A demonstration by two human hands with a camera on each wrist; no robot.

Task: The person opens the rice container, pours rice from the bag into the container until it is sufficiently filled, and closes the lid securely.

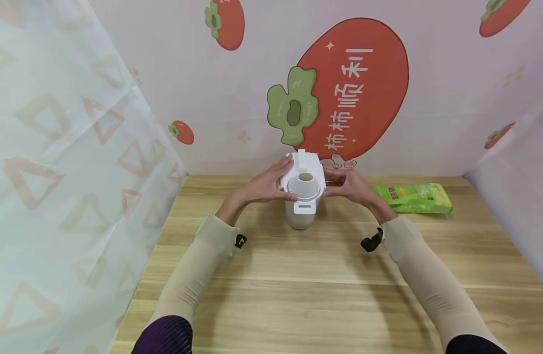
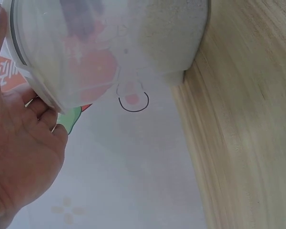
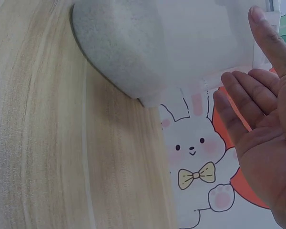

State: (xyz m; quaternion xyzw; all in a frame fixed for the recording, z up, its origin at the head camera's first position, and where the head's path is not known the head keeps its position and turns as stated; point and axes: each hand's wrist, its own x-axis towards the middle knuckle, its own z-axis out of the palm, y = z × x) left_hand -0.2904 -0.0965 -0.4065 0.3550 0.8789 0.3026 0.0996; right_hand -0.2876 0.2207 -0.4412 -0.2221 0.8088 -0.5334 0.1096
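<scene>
A translucent storage container (image 1: 300, 221) with a white lid (image 1: 314, 164) stands upright near the back of the table. Pale contents fill its lower part in the left wrist view. A cup-shaped round piece (image 1: 304, 187) with a hole on top sits on the lid, and a latch tab hangs at the front. My left hand (image 1: 270, 184) grips the lid's left edge, thumb in front and fingers curled under the rim. On the opposite side, my right hand (image 1: 348, 186) has its thumb by the lid's edge. Its fingers (image 3: 245, 95) extend loosely beside the container wall in the right wrist view.
A green and yellow packet (image 1: 414, 198) lies at the back right of the wooden table (image 1: 298, 290). Behind the container rises a wall (image 1: 227, 98) printed with red persimmons. A patterned sheet (image 1: 76, 172) borders the left side.
</scene>
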